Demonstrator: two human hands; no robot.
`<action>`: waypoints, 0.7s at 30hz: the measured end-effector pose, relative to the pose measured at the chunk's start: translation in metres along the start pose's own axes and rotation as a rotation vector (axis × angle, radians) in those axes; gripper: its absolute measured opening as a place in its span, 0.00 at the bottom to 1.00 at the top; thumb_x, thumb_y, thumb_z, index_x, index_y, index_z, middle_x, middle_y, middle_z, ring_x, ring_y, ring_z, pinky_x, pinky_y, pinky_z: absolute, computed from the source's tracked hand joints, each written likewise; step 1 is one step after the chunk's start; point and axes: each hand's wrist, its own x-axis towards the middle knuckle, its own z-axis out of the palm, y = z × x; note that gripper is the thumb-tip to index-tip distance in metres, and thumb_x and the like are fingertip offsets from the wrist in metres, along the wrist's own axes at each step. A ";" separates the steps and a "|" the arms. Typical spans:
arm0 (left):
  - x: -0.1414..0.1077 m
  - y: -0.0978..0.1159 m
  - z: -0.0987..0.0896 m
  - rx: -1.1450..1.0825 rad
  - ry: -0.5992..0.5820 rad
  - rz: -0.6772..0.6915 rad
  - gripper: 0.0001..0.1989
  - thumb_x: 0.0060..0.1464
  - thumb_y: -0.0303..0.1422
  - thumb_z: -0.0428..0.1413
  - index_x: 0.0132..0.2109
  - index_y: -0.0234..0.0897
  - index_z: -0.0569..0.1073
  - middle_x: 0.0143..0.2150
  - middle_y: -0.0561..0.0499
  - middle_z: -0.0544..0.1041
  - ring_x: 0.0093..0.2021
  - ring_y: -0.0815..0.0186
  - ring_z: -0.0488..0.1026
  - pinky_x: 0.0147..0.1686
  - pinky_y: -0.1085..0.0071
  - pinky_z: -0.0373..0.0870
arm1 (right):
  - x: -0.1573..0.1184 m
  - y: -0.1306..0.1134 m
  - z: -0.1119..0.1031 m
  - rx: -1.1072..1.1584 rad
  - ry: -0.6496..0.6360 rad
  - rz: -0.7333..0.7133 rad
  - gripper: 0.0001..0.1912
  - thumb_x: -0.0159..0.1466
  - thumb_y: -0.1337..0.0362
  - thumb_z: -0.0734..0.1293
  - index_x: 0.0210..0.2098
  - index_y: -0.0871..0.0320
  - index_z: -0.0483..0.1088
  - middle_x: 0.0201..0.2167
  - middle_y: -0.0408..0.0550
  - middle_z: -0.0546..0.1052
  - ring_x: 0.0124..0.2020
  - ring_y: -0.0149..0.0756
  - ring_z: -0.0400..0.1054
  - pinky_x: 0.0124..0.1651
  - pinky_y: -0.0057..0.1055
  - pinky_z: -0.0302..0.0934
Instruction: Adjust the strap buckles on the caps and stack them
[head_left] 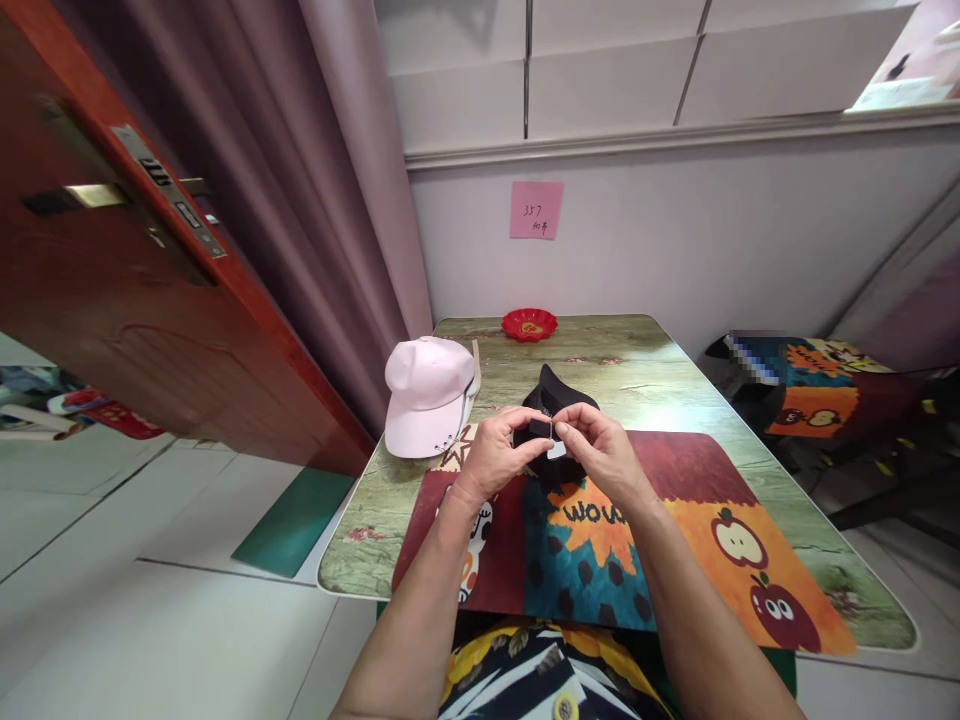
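Note:
A black cap (564,382) rests on the colourful mat at the middle of the table, partly covered by both hands. My left hand (504,447) is closed over the cap, thumb and fingers pinched near a small white tag (556,449). Close beside it, my right hand (596,447) pinches a thin strand or edge just above the tag; its exact form is too small to tell. To the left, a pink cap (429,390) lies near the table's left edge, its brim facing me.
A red scalloped dish (529,325) sits at the table's back. The patterned mat (705,470) spans the front of the table (360,530). A brown door (187,330) stands at the left; a patterned stool (817,390) is at the right.

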 end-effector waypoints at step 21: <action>0.003 0.011 0.014 0.002 0.235 -0.023 0.05 0.55 0.32 0.61 0.36 0.39 0.82 0.39 0.47 0.82 0.41 0.63 0.78 0.39 0.69 0.73 | -0.003 0.005 -0.001 -0.462 0.158 -0.373 0.13 0.64 0.58 0.71 0.48 0.50 0.79 0.43 0.49 0.83 0.44 0.42 0.78 0.47 0.37 0.70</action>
